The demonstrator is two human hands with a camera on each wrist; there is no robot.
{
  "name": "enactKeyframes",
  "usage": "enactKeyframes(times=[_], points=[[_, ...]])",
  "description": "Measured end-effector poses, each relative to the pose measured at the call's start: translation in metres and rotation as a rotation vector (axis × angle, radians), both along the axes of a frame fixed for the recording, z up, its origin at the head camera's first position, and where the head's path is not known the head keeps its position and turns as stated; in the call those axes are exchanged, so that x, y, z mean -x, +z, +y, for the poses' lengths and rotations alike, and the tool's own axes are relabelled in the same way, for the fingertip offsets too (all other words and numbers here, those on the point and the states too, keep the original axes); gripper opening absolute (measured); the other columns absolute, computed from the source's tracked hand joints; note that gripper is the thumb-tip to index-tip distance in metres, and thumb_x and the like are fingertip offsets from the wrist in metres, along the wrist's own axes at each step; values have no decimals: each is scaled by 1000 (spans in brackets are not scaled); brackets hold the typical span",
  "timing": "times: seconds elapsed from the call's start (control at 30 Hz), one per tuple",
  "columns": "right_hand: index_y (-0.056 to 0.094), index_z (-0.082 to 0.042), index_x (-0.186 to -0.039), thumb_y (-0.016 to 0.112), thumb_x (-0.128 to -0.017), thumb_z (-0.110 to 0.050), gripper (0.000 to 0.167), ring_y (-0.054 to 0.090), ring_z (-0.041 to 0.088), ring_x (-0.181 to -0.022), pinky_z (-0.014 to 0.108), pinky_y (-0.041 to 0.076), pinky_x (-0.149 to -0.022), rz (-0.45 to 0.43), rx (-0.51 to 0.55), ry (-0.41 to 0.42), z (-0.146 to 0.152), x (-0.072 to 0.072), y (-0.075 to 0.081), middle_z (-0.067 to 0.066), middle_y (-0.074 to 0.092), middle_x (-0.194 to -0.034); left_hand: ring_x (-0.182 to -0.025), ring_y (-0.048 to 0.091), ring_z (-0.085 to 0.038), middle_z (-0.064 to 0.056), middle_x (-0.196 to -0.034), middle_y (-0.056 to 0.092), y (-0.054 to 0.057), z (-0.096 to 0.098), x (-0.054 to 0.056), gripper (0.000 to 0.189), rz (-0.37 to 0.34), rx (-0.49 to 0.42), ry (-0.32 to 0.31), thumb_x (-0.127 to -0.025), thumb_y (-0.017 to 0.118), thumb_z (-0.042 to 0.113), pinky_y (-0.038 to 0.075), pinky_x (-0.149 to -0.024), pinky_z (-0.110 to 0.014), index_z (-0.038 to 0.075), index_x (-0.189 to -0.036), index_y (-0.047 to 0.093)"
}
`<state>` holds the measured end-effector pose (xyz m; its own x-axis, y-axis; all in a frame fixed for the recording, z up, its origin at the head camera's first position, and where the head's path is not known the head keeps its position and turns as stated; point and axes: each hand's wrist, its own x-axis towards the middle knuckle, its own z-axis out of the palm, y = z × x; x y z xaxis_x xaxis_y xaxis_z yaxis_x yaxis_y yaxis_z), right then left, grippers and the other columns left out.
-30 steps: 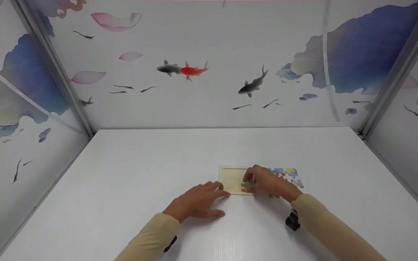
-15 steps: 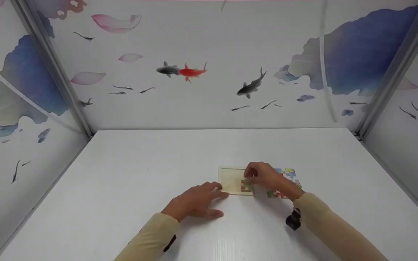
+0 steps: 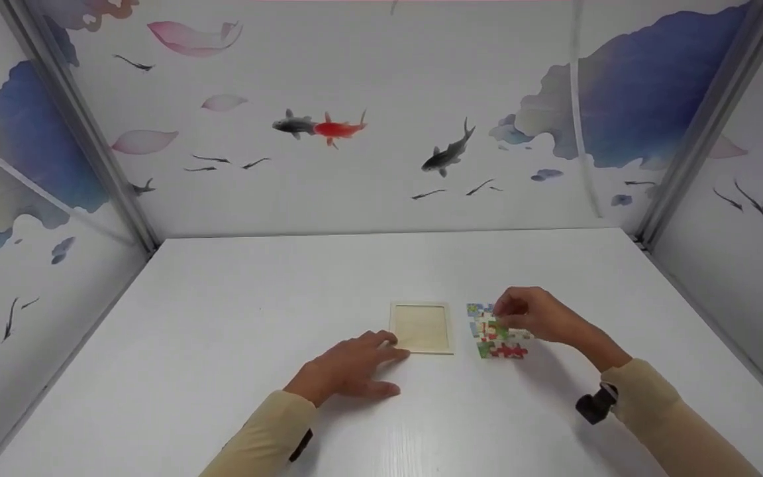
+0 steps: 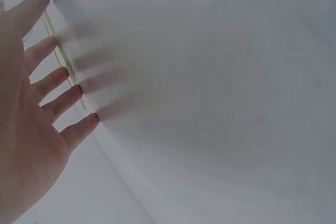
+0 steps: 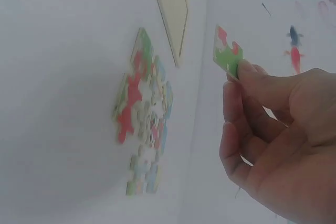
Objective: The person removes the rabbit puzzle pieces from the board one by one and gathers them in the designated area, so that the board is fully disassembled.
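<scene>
A shallow wooden puzzle tray (image 3: 421,330) lies on the white table with its plain base showing. My left hand (image 3: 347,370) rests at its left edge, fingers spread and fairly straight; the left wrist view shows several fingertips (image 4: 63,72) along that edge. Right of the tray, colourful jigsaw pieces (image 3: 504,351) lie in a loose cluster, some seeming to interlock. Above them my right hand (image 3: 546,321) pinches a green and red puzzle piece (image 5: 227,59) between thumb and finger, raised off the table in the right wrist view. That hand hides part of the cluster.
The white table (image 3: 255,285) is bounded by a back wall (image 3: 355,199) and side walls printed with fish and petals. Black wrist devices, one being the right wrist device (image 3: 597,404), sit under both sleeves.
My right hand has moved right, from over the tray to over the cluster, carrying the puzzle piece out of the tray. The left hand stays at the tray's edge. The head view shifts slightly.
</scene>
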<state>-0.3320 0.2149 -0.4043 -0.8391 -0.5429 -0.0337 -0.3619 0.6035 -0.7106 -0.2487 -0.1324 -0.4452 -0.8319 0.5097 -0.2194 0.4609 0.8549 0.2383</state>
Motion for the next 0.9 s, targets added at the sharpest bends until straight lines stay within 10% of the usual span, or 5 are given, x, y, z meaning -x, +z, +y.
enactKeyframes(times=[0.4, 0.9], points=[[68, -1, -107, 68, -94, -9, 15, 55, 16, -89, 19, 49, -73, -29, -101, -49, 58, -2, -25, 10, 69, -101, -148, 37, -29, -1, -159, 39, -1, -1, -5, 64, 16, -18, -19, -94, 58, 59, 37, -117, -52, 35, -152, 43], [72, -5, -107, 73, -91, -12, 18, 56, 19, -90, 21, 50, -75, -41, -157, -100, 62, -9, -39, 10, 70, -105, -149, 36, -26, 2, -160, 37, -6, 0, -3, 64, 2, -26, -4, -95, 57, 60, 37, -117, -50, 37, -152, 41]])
